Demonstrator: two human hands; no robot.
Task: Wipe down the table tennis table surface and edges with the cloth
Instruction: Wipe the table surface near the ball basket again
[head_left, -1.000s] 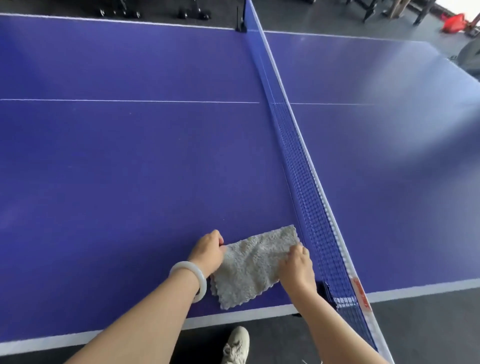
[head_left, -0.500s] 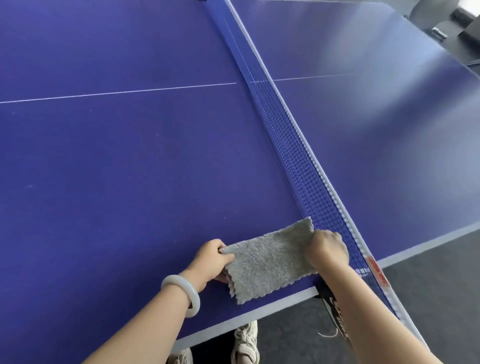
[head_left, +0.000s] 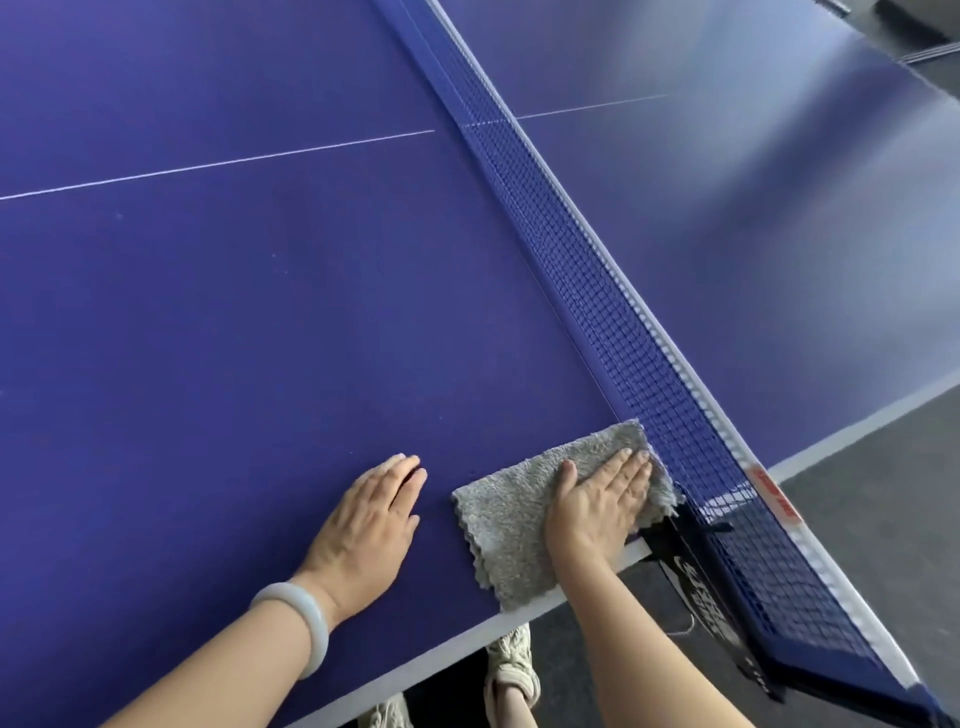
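A grey fluffy cloth (head_left: 506, 517) lies flat on the blue table tennis table (head_left: 249, 322), at its near white edge and right beside the net (head_left: 613, 306). My right hand (head_left: 597, 506) presses flat on the cloth's right half, fingers stretched toward the net. My left hand (head_left: 371, 530) rests palm down on the bare table just left of the cloth, apart from it, with a pale bangle on the wrist.
The net's black clamp post (head_left: 701, 597) grips the table edge just right of my right hand. A white centre line (head_left: 218, 163) crosses the left half. Grey floor (head_left: 857, 519) and my shoes (head_left: 511, 662) show below the edge.
Both hands let go of the cloth's ends. The right hand now lies flat on top of it and the left hand has moved onto the bare table. The view has tilted closer.
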